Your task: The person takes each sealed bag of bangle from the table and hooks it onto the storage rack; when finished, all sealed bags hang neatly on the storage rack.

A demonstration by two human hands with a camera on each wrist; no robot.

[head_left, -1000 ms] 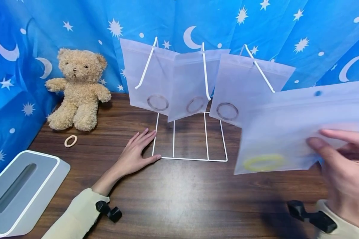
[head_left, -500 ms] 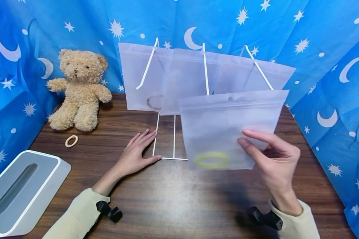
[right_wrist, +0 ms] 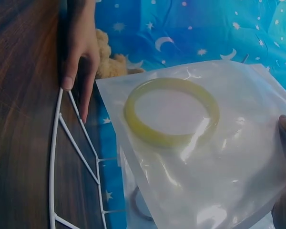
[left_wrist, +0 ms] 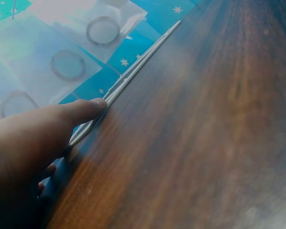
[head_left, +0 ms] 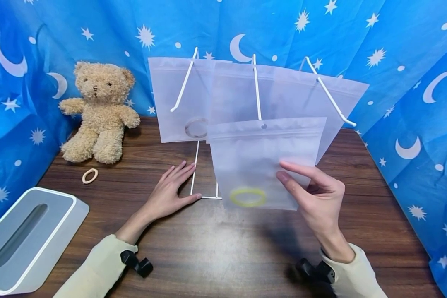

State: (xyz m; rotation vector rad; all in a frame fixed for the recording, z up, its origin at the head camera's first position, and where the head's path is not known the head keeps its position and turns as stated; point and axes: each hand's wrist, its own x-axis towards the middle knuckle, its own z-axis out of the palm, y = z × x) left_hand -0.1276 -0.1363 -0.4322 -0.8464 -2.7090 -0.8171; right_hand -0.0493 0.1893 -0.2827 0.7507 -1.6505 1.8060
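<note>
My right hand [head_left: 316, 194] pinches the right side of a frosted zip bag [head_left: 246, 157] between thumb and fingers. A yellow bangle [right_wrist: 164, 138] lies inside, near the bag's bottom. The bag's small hanging hole [head_left: 264, 126] is by the tip of the middle hook [head_left: 256, 91] of a white wire rack [head_left: 211, 198]; I cannot tell if they touch. Similar bags hang on the rack's left, middle and right hooks; a dark ring [head_left: 188, 133] shows in the left one. My left hand [head_left: 167, 190] rests with straight fingers at the rack base's front left corner, thumb touching the wire.
A teddy bear [head_left: 98, 111] sits at the back left. In front of it lies a small pale wooden ring [head_left: 84, 179]. A grey-topped tissue box [head_left: 56, 252] stands at the front left. Blue starry cloth [head_left: 342, 37] surrounds the wooden table [head_left: 223, 256].
My right hand has carried the bag with the yellow bangle leftward from the right side to in front of the middle hook. The hanging bags have swung a little. My left hand has stayed put.
</note>
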